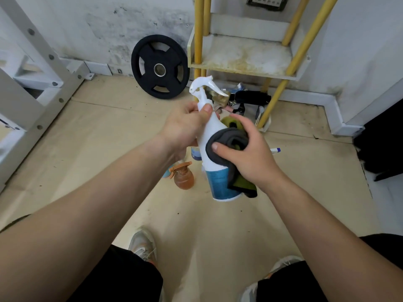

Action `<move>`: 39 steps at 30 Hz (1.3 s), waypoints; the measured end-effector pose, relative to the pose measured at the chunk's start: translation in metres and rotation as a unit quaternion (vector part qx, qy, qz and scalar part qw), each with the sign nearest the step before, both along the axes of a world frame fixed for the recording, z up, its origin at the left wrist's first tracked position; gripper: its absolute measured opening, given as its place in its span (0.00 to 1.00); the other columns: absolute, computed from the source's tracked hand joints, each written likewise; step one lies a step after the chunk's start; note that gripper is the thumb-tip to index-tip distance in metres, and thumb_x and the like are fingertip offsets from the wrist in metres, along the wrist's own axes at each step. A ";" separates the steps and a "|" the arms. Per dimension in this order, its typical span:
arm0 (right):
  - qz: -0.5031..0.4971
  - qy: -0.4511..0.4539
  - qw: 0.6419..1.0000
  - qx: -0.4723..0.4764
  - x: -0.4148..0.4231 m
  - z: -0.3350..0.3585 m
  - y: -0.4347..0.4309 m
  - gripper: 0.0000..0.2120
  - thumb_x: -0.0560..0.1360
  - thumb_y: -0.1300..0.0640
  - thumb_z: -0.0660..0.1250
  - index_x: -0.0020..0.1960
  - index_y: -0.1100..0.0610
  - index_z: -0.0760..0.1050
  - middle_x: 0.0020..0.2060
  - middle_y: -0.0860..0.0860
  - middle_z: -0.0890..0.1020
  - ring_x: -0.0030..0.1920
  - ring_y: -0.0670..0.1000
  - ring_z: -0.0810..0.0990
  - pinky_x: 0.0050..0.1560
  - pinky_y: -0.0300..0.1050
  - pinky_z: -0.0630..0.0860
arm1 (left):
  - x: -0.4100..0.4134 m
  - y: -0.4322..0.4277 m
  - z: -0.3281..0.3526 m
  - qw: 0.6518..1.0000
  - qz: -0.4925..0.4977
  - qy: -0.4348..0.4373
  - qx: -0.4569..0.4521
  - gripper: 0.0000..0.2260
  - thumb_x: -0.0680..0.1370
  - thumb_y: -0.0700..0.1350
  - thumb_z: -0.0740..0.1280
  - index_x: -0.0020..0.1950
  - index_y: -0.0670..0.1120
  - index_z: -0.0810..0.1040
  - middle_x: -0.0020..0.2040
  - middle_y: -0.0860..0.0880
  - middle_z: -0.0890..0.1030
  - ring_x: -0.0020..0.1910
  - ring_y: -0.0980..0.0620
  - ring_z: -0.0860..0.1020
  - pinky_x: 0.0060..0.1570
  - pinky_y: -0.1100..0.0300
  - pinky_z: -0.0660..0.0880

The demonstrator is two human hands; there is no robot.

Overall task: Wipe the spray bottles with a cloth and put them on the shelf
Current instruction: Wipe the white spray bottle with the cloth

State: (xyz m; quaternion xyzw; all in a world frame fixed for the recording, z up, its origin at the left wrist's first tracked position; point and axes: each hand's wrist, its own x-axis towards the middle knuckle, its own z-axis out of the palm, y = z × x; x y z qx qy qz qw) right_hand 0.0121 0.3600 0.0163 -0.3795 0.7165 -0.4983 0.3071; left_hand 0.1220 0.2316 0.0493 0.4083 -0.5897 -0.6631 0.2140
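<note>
1. Gripping the neck of a white spray bottle (219, 182) with the left hand (185, 127), thumb on the front, just under the trigger.
2. Held up in the air and tilted, with the trigger end pointing away, the blue label end nearer, and the bottle in front of the shelf (246, 55) but not on it.
3. Squeezing a grey and green cloth (229, 138) in the right hand (250, 155), fingers curled round it, pressing it on the side of the bottle.
4. Down on the floor (109, 131), just behind the left wrist: a small orange spray bottle (184, 177), standing up, with more bottles partly hidden beside it.
5. Tan floor made of big flat sheets, with seams, dark specks and dirty marks.
6. Low shelf with yellow poles, in the corner, its white board stained brown and yellow.
7. Under the shelf: a messy pile with black straps (253, 97) and other bits too jumbled to name.
8. Left of the shelf: a black weight plate (160, 69), leaning on the wall (98, 25).
9. White wall with dark spotty patches, and a white baseboard (305, 98) along the bottom.
10. Far left: a white metal frame (32, 83) with bolt holes.
11. At the bottom: two light sneakers (142, 245) and black shorts.
</note>
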 end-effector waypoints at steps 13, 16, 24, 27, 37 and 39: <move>0.036 0.282 0.951 0.119 0.022 -0.028 0.031 0.42 0.75 0.48 0.74 0.80 0.44 0.52 0.69 0.48 0.63 0.63 0.52 0.75 0.51 0.40 0.71 | 0.002 -0.020 0.003 0.990 0.135 -0.008 0.040 0.09 0.83 0.49 0.65 0.54 0.43 0.79 0.51 0.45 0.85 0.46 0.46 0.84 0.37 0.52 0.82; 0.011 0.252 0.962 0.107 0.018 -0.028 0.030 0.36 0.76 0.44 0.71 0.78 0.45 0.57 0.67 0.48 0.65 0.62 0.51 0.75 0.50 0.40 0.68 | -0.001 -0.015 -0.001 0.992 0.118 -0.015 0.041 0.09 0.83 0.49 0.65 0.52 0.44 0.79 0.52 0.45 0.85 0.45 0.46 0.84 0.36 0.54 0.81; -0.038 0.259 0.963 0.059 0.021 -0.007 0.005 0.33 0.77 0.42 0.69 0.78 0.46 0.60 0.67 0.50 0.68 0.62 0.55 0.77 0.53 0.47 0.74 | -0.009 0.014 -0.007 0.997 0.065 -0.024 0.029 0.12 0.80 0.49 0.70 0.56 0.41 0.78 0.49 0.42 0.84 0.39 0.46 0.83 0.35 0.49 0.83; -0.041 0.257 0.965 0.024 0.020 -0.002 -0.002 0.31 0.77 0.43 0.70 0.77 0.46 0.65 0.65 0.49 0.70 0.61 0.53 0.77 0.55 0.52 0.77 | -0.008 0.019 -0.009 0.998 0.047 -0.038 0.033 0.14 0.78 0.51 0.72 0.55 0.42 0.79 0.46 0.44 0.82 0.40 0.47 0.82 0.44 0.39 0.82; 0.043 0.025 0.998 0.032 0.002 -0.017 0.010 0.25 0.76 0.50 0.74 0.70 0.43 0.70 0.61 0.40 0.78 0.62 0.41 0.76 0.61 0.39 0.74 | 0.011 -0.014 0.009 0.996 0.049 -0.066 -0.044 0.14 0.78 0.53 0.71 0.58 0.46 0.79 0.47 0.49 0.81 0.34 0.50 0.82 0.31 0.56 0.80; 0.062 -0.019 0.996 0.058 -0.003 -0.020 0.017 0.26 0.73 0.52 0.77 0.68 0.43 0.72 0.57 0.38 0.79 0.57 0.37 0.78 0.58 0.39 0.77 | 0.014 -0.018 0.009 0.995 0.059 -0.068 -0.044 0.13 0.78 0.54 0.71 0.57 0.47 0.79 0.47 0.51 0.81 0.33 0.51 0.81 0.31 0.56 0.80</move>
